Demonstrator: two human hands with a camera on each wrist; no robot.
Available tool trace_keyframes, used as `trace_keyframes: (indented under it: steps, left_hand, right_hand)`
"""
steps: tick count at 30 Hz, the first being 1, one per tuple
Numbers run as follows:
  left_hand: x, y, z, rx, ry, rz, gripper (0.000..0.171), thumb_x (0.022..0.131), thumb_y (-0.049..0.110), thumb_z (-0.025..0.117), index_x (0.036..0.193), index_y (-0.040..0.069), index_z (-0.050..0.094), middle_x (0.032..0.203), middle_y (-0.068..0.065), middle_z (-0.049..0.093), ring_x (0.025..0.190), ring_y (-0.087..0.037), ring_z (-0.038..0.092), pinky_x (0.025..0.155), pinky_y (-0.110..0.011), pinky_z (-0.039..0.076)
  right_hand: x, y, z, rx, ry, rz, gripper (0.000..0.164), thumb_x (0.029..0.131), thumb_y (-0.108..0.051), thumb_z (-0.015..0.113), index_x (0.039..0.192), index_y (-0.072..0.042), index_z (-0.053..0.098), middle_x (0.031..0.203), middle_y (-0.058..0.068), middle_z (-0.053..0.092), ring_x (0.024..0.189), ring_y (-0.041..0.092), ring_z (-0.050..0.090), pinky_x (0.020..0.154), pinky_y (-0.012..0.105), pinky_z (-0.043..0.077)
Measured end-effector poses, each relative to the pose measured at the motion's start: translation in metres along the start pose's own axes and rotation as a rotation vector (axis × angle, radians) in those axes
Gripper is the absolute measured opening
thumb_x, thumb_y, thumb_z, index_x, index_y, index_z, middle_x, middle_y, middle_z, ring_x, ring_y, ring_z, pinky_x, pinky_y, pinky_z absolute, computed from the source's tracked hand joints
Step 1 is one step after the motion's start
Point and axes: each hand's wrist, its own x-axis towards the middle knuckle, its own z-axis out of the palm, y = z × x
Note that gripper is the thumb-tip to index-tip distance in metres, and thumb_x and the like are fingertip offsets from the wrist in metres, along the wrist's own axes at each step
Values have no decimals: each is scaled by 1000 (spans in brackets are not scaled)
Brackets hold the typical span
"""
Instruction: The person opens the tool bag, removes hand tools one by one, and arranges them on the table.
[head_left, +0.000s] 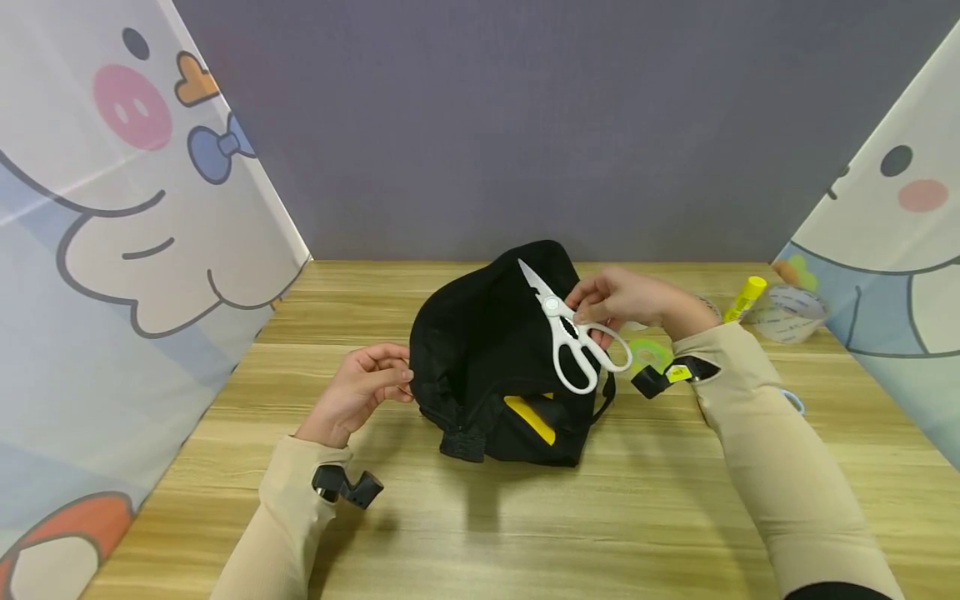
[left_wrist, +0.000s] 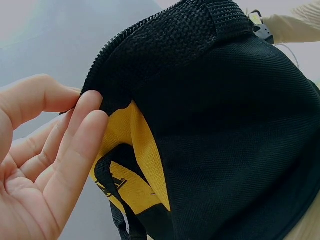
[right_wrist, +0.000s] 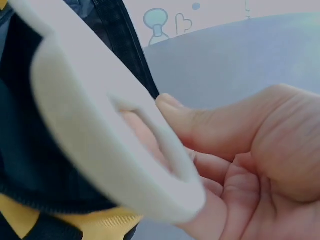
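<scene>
A black bag (head_left: 480, 333) with yellow parts sits mid-table, its zippered mouth spread open. At its left side my left hand (head_left: 367, 387) pinches the edge between thumb and fingers; the zip (left_wrist: 117, 42) runs beside the fingertips in the left wrist view. My right hand (head_left: 618, 300) holds white-handled kitchen scissors (head_left: 552, 307) near the pivot, over the bag's right side. Their blades point up and left, almost together. Close up in the right wrist view, a blurred handle loop (right_wrist: 75, 110) covers part of the bag's opening, and the thumb lies by the bag's edge.
Right of the bag, behind the right forearm, stand a yellow glue stick (head_left: 746, 298) and a clear tape roll (head_left: 787, 317). A green tape roll (head_left: 651, 354) lies nearer the bag. A light blue loop (head_left: 793, 402) shows past the sleeve. A grey panel (head_left: 555, 125) closes the back.
</scene>
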Motion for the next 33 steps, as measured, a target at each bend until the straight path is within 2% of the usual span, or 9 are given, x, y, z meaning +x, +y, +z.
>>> trace_keyframes:
  steps: [6,14,17,22,26,29,33]
  left_hand:
    - [0,0,0,-3,1,0,38,92,-15,50,101,15,73,82,0,68,69,-12,68,64,-25,61]
    - [0,1,1,-9,-10,-5,36,92,-14,52,101,14,73,83,0,68,69,-12,69,65,-25,61]
    - [0,1,1,-7,-13,1,35,92,-14,52,101,13,72,83,0,68,70,-12,69,65,-26,61]
    - [-1,1,1,-9,-7,5,35,92,-15,52,101,12,72,83,-1,68,69,-12,68,65,-26,61]
    - [0,0,0,-8,-12,2,34,92,-14,53,102,12,72,83,-1,68,70,-13,69,65,-26,61]
    - [1,-1,1,-13,-19,6,34,92,-14,53,102,12,72,84,-1,68,70,-13,69,65,-26,61]
    - [2,-2,0,-16,-27,14,34,92,-14,53,102,12,72,84,-1,68,70,-12,68,66,-26,61]
  right_hand:
    - [-12,12,-3,47,42,-50,33,97,7,54,125,21,46,86,9,64,61,17,64,58,37,62]
    - [-31,31,-7,54,109,-91,30,97,6,54,123,20,47,87,11,64,62,19,63,57,35,61]
    - [-38,38,-10,47,138,-101,34,98,5,53,127,20,45,91,14,64,62,20,63,57,37,61]
    - [-48,53,-17,30,140,-123,35,101,2,51,129,21,43,94,15,65,62,20,63,55,35,59]
    - [-58,67,-24,45,139,-140,29,101,1,51,124,20,46,92,10,68,62,19,65,53,32,59]
    - [-66,77,-30,78,147,-140,22,101,2,51,120,14,52,91,8,68,62,18,65,53,31,59]
    - [-78,90,-40,90,171,-142,19,101,4,50,114,-2,62,91,7,69,63,18,65,51,31,59]
